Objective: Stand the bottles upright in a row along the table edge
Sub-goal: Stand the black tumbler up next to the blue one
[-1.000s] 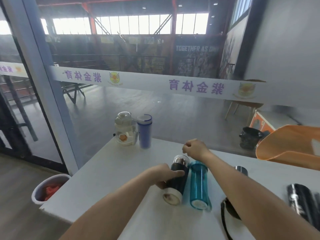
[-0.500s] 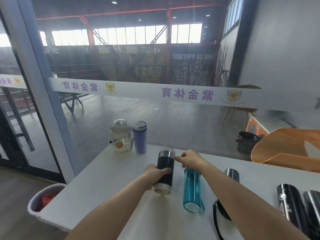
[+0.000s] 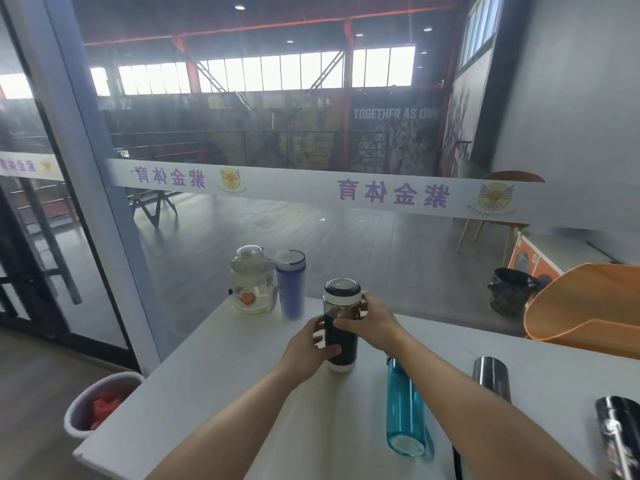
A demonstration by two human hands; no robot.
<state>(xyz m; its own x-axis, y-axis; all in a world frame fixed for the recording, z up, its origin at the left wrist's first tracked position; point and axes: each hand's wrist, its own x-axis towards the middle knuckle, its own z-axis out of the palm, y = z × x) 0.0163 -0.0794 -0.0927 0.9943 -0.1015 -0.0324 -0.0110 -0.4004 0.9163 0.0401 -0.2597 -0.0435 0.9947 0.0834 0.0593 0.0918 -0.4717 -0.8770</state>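
A black bottle [image 3: 341, 310] with a white cap and base stands upright near the middle of the white table [image 3: 214, 379]. My left hand [image 3: 310, 344] wraps its lower body and my right hand [image 3: 370, 322] holds its upper body. At the far edge stand a clear round bottle [image 3: 250, 280] and a purple tumbler [image 3: 291, 284], both upright. A teal bottle [image 3: 403, 410] lies on its side under my right forearm. A steel bottle [image 3: 491, 377] and a black bottle [image 3: 618, 434] lie to the right.
An orange plastic tub [image 3: 588, 306] sits at the table's far right. A white waste bin [image 3: 100, 403] stands on the floor by the left corner. A glass wall [image 3: 311, 230] runs just behind the table's far edge. A black strap [image 3: 456, 462] lies near the teal bottle.
The black bottle with the white cap went from lying on its side to standing upright, and moved toward the far edge. My right hand left the teal bottle and took hold of it.
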